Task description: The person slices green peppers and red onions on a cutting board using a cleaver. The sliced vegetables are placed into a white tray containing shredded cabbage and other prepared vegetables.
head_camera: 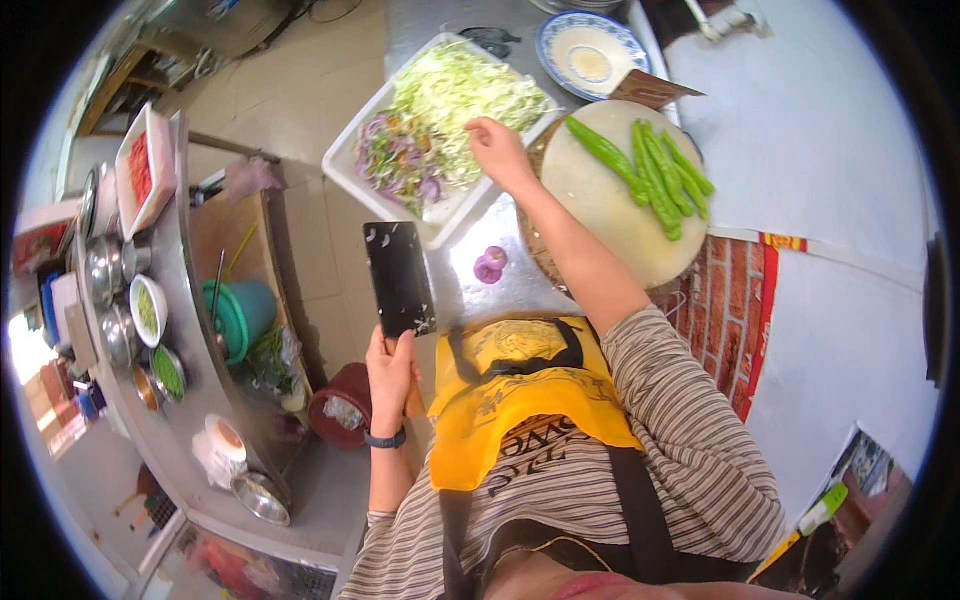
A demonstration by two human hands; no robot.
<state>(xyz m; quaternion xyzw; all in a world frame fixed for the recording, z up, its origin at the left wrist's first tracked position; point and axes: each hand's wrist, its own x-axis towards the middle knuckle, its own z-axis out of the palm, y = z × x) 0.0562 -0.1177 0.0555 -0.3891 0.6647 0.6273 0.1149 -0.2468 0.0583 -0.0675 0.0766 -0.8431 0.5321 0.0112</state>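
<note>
My left hand, with a dark band on its wrist, grips a cleaver by its wooden handle. The broad dark blade points away from me, with pale shreds stuck to it. My right hand is over the near edge of a white plastic tray, fingers curled at the shredded cabbage. Whether it pinches anything is hidden. Shredded purple onion mixed with green bits fills the tray's left part. Two small purple onions lie on the metal table. Long green peppers rest on a round chopping board, beside my right forearm.
A blue-rimmed plate and a flat brown piece are beyond the board. A steel counter at the left carries bowls and a white tub of red food. Below it stand a teal bucket and a dark red bin.
</note>
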